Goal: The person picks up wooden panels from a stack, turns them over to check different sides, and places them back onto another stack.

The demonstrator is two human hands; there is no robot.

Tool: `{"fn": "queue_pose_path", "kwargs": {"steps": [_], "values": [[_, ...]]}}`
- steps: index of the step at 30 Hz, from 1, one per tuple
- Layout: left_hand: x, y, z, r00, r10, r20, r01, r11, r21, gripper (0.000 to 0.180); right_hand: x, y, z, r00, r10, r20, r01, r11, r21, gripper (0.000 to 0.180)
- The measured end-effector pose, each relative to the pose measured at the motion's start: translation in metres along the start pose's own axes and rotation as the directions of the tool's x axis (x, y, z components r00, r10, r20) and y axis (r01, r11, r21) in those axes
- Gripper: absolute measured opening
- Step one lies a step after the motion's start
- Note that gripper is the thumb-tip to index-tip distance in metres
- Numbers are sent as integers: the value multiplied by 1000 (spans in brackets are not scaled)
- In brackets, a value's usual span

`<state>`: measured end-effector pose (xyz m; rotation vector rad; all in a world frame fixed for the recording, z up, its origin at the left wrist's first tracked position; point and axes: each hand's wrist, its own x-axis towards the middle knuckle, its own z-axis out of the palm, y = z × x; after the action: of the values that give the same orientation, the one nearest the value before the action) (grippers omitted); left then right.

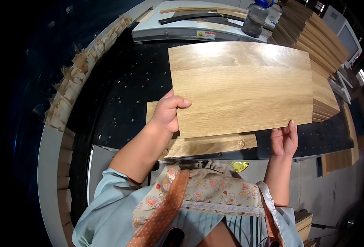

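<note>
A wide wood-grain board [243, 88] is held up in front of me, tilted, above a black table. My left hand [168, 111] grips its left edge, thumb lying on the top face and the other fingers behind. At the lower right edge, my right hand [285, 139] pinches the board from below, with fingertips at the rim. Beneath it, partly covered, another wood-grain board [210, 145] rests on the table near the front edge; two small round marks show along its visible strip.
The black table [124, 94] is dotted with small studs or holes. Tall stacks of boards [324, 37] stand at the right. Behind, a white machine ledge [169, 36] carries dark and wooden strips and a water bottle [255, 19]. A rail with torn tape [81, 61] runs along the left.
</note>
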<state>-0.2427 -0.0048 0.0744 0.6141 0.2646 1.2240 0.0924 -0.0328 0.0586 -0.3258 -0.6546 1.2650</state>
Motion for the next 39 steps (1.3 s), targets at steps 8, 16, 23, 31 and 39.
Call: {"fn": "queue_pose_path", "kwargs": {"steps": [8, 16, 23, 31, 39], "values": [[-1, 14, 11, 999, -26, 26, 26, 1000, -3, 64, 1, 3, -7, 999, 26, 40, -28, 997, 74, 37], [-1, 20, 12, 996, -83, -8, 84, 996, 44, 64, -12, 6, -16, 992, 122, -37, -114, 978, 174, 48], [-31, 42, -12, 973, -186, -136, 230, 727, 647, 46, -28, 32, -4, 968, 243, -55, -229, 955, 189, 59], [-150, 43, -86, 27, -890, -454, 591, -352, 725, 42, -32, 35, -8, 980, 192, -59, -178, 966, 189, 61], [-211, 2, -94, 30, -831, -556, 569, -443, 693, 38, -20, 34, -6, 972, 230, -51, -216, 955, 203, 61]]}}
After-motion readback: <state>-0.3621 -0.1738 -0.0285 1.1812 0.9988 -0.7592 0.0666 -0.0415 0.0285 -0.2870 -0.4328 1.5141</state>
